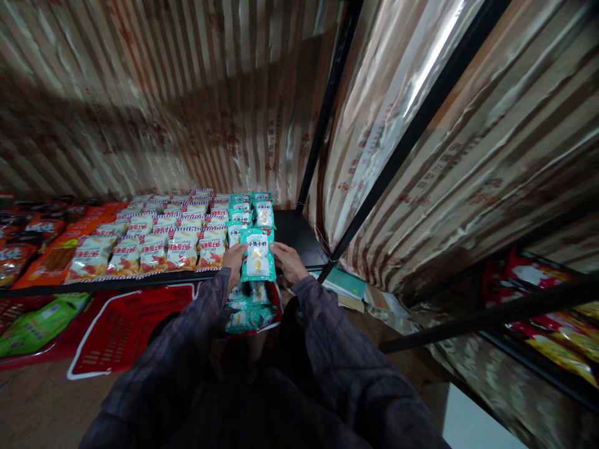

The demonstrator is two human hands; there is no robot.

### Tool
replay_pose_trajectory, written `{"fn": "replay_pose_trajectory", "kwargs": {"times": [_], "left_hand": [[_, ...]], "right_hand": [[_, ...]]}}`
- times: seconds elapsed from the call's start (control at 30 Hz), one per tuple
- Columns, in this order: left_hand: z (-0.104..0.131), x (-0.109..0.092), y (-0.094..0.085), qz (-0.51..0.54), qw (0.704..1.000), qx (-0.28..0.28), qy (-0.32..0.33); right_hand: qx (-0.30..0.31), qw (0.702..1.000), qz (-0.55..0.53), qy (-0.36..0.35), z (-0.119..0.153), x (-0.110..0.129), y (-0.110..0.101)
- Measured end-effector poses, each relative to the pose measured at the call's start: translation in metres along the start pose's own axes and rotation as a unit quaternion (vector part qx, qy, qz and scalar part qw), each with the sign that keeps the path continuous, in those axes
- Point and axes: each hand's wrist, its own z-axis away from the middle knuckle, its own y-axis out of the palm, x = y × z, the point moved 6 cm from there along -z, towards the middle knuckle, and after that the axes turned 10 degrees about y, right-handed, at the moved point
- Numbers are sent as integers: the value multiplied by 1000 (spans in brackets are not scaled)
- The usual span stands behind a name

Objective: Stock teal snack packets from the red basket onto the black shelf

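Between my two hands is a teal snack bag (258,257) with a white label, held upright at the shelf's front edge. My left hand (234,262) pinches its left side, and my right hand (289,260) grips its right side. Behind it, more teal snack bags (264,213) stand in rows on the black shelf (302,240). To their left are rows of white-and-red snack bags (182,248). Below my hands, a red basket (279,305) contains several loose teal bags (250,317).
Orange packets (58,259) lie at the shelf's left. On the floor is a red basket with a white rim (135,324), beside a green bag (42,324). Black posts (374,196) rise at the right, before a striped curtain (187,93). Books (344,284) lie near the post's foot.
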Motion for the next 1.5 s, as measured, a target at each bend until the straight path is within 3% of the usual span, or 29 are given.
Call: {"fn": "replay_pose_trajectory", "kwargs": {"times": [0.3,0.57,0.7,0.83,1.1,1.5], "left_hand": [[5,-3,3,5,1000,13,-9],[32,8,-5,23,994,73,-78],[39,11,-4,31,992,90,-78],[39,6,-1,41,996,70,-46],[31,-5,2,64,998,20,-3],[35,0,0,53,998,37,-14]], "right_hand": [[-21,999,-26,4,-3,-6,-4],[-59,997,-54,10,-18,-2,-17],[-70,996,-57,11,-23,1,-19],[-64,996,-57,7,-12,1,-18],[-27,997,-78,9,23,-25,-12],[-42,989,-136,-47,34,-28,-16]]}}
